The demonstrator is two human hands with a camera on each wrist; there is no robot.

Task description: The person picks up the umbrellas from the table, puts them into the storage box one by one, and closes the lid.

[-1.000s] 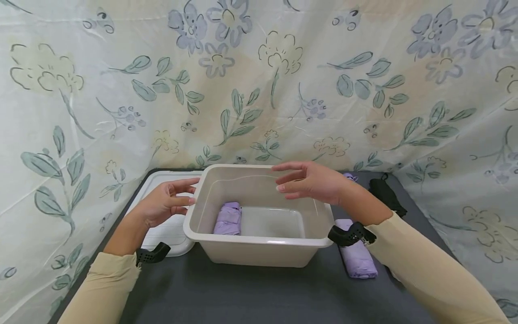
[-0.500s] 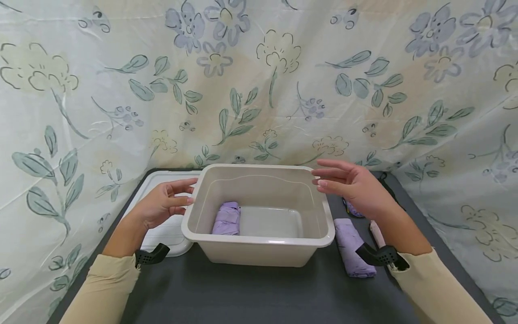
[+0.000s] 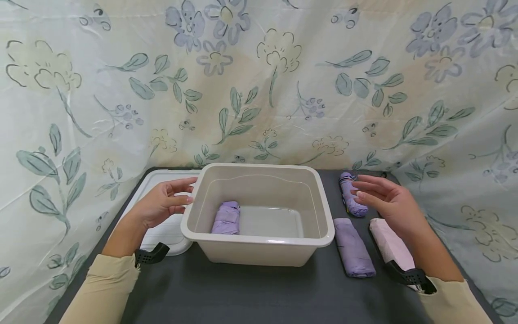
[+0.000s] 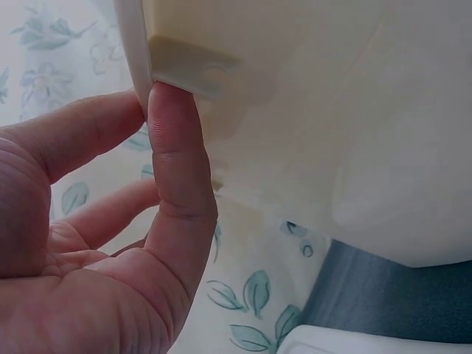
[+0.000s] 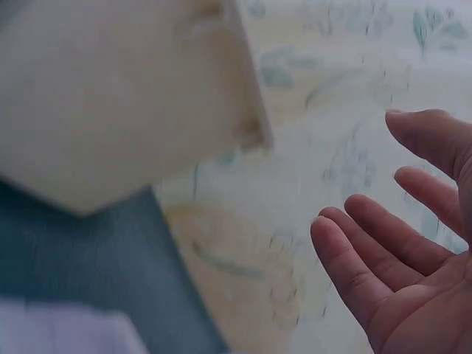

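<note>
- Touches the left rim of a beige, rectangular, open-topped plastic tub (image 3: 263, 252) with thumb and fingertips of the left hand (image 3: 162, 204), fingers loosely parted, with thumb tip under the lip.
- Hovers with the right hand (image 3: 390, 200) right of the tub, fingers widely parted and holding nothing, near a rolled purple fabric bundle with dark bands (image 3: 356, 202) at far right; cannot tell from the head view whether touching it.
- Contains, in the left part of the tub, a short folded lavender fabric bundle (image 3: 226, 219).
- Includes, just right of the tub on the near side, a long folded lavender bundle (image 3: 354, 247), marked with small dark specks too small to read.
- Shows, farther right, a pale pink oblong bundle (image 3: 390, 240), partly hidden behind the right wrist.
- Extends left of the tub to a flat white plastic lid (image 3: 162, 236), lying on the dark grey desk (image 3: 259, 297).
- Ends on the far side at a cream curtain printed with flowers and leaves (image 3: 259, 117).
</note>
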